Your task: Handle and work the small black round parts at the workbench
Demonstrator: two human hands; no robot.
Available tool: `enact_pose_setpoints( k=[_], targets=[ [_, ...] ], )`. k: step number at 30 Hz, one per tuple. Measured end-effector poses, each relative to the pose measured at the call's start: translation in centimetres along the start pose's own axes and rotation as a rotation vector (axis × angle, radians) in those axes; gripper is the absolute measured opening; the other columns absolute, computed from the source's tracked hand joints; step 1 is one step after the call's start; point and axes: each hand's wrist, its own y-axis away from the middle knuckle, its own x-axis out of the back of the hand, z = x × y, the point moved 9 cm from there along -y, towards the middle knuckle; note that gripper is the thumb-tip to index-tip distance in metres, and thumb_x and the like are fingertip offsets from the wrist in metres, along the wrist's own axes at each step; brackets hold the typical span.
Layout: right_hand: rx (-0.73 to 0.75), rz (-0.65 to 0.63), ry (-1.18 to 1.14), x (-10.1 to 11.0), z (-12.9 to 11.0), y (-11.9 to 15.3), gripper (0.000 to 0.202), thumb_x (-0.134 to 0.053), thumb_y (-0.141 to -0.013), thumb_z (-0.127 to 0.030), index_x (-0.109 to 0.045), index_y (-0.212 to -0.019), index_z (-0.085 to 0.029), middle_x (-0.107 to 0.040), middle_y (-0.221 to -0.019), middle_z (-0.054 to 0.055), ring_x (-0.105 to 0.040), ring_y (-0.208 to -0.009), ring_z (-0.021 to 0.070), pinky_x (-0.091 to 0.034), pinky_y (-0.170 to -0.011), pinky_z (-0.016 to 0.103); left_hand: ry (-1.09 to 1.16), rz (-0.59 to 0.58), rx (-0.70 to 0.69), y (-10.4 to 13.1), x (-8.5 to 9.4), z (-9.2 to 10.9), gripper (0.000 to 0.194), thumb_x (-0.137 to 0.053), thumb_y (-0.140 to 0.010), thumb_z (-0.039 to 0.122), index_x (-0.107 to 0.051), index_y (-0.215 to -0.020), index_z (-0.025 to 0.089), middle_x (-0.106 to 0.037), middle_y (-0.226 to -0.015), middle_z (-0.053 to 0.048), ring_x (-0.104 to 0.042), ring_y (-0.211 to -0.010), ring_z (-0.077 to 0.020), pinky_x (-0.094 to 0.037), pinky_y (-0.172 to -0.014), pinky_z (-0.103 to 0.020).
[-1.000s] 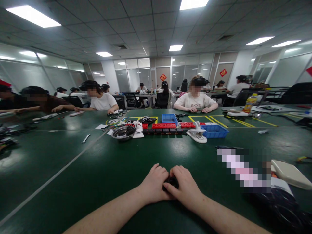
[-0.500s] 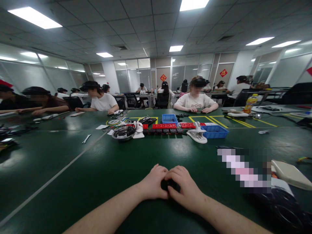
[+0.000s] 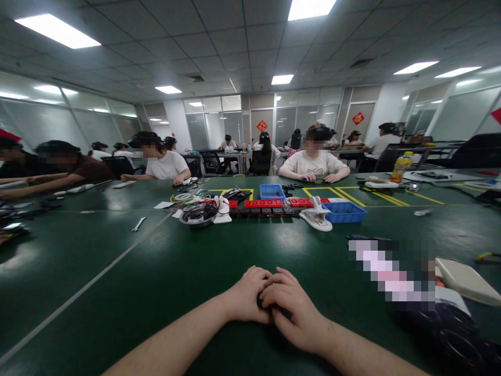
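**Two hands closed over one small dark object**

Head view: both hands meet on the green table point(image 3: 117, 292). The left hand point(image 3: 246, 295) and right hand point(image 3: 291, 308) cup a small black object point(image 3: 260, 301), mostly hidden between them, fingers curled narrowly around it. It looks like close fingertip work in progress; any further turn or press needs steady, fine pressure. Red blocks point(image 3: 263, 203) and a blue bin point(image 3: 346, 212) lie well apart.

Both hands sit close together on the table point(image 3: 117, 292) right in front, left hand point(image 3: 246, 295) touching right hand point(image 3: 291, 308), with a small object point(image 3: 260, 301) tucked between them. Further back in the middle there's a row of blocks point(image 3: 266, 207), a cable coil point(image 3: 198, 214) to its left and a bin point(image 3: 344, 211) to its right.
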Motion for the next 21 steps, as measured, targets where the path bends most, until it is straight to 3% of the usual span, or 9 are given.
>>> enact_pose_setpoints(
  k=[3,7,13,21],
  targets=[
    [-0.014,0.075,0.044,1.0,0.3,-0.1,0.028,-0.046,-0.069,-0.014,-0.052,-0.095,-0.022,-0.060,-0.093,0.003,-0.051,-0.093,0.0199,-0.028,-0.096,0.044,0.010,0.018,0.039,0.0,0.4,0.1,0.064,-0.074,-0.055,0.038,-0.048,-0.112,0.024,-0.050,-0.110,-0.003,-0.046,-0.104,-0.0245,-0.024,-0.101,-0.044],
    [-0.166,0.148,0.130,1.6,2.2,-0.1,0.018,-0.054,-0.073,-0.027,-0.050,-0.088,-0.018,-0.055,-0.086,0.006,-0.049,-0.082,0.0210,-0.040,-0.076,0.039,-0.041,0.074,0.089,0.0,1.1,0.2,0.062,-0.071,-0.054,0.050,-0.048,-0.104,0.020,-0.052,-0.099,-0.003,-0.049,-0.095,-0.0236,-0.021,-0.102,-0.049],
    [-0.320,0.038,0.256,0.1,3.9,0.0,0.020,-0.062,-0.070,-0.034,-0.048,-0.073,-0.019,-0.052,-0.075,0.003,-0.046,-0.073,0.0196,-0.037,-0.068,0.034,-0.185,0.107,0.116,-0.1,1.0,0.4,0.045,-0.069,-0.055,0.054,-0.052,-0.080,0.020,-0.053,-0.082,0.000,-0.051,-0.083,-0.0207,-0.027,-0.099,-0.043],
    [-0.385,-0.014,0.245,-0.5,4.4,0.1,0.018,-0.063,-0.068,-0.027,-0.049,-0.073,-0.019,-0.053,-0.075,0.002,-0.046,-0.074,0.0189,-0.036,-0.069,0.034,-0.206,0.089,0.089,-0.3,0.7,0.6,0.033,-0.064,-0.062,0.047,-0.053,-0.073,0.018,-0.053,-0.074,-0.001,-0.050,-0.075,-0.0191,-0.036,-0.084,-0.034]
  ],
)
